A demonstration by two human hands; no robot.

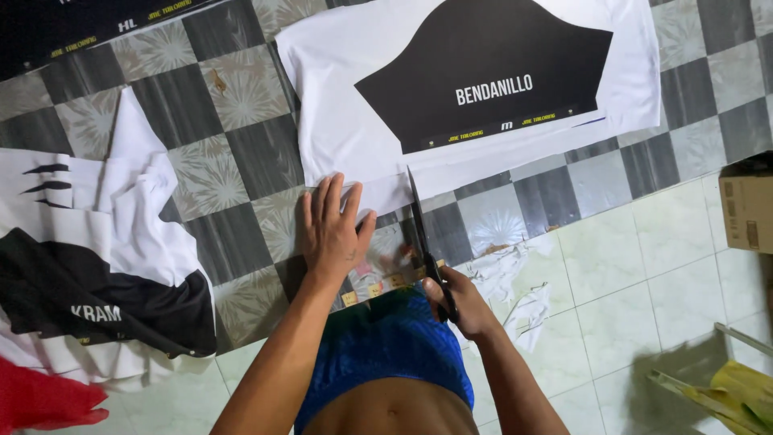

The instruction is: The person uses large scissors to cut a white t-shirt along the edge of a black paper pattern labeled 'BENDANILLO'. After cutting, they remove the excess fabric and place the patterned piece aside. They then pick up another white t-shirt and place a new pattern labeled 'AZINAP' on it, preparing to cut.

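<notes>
The white sheet (346,121), printed with a black panel (483,64), lies flat on the checkered floor (233,137); its near edge is where the cut is being made. The scissors (420,225) are held in the right hand (459,302), grip clamped around the handles, blades parted and pointing away from the body into the sheet's edge. Just left of the blades, the left hand (330,229) is pressed flat on the sheet, fingers spread, holding nothing.

Judgement: a clean cut is favoured if the sheet is kept taut by the flat hand, close beside the blade line but clear of it, and if the blades are run through the white margin without nicking the black panel ahead.

Beyond the grip, the sheet's far edges reach well across the tiles. White scraps (515,282) lie just right of the right hand. Folded black-and-white fabric (97,266) is piled well to the left, a red cloth (40,399) nearer the body. A cardboard box (747,211) stands far right. Open room is noted on the pale tiles (636,266) to the right.
</notes>
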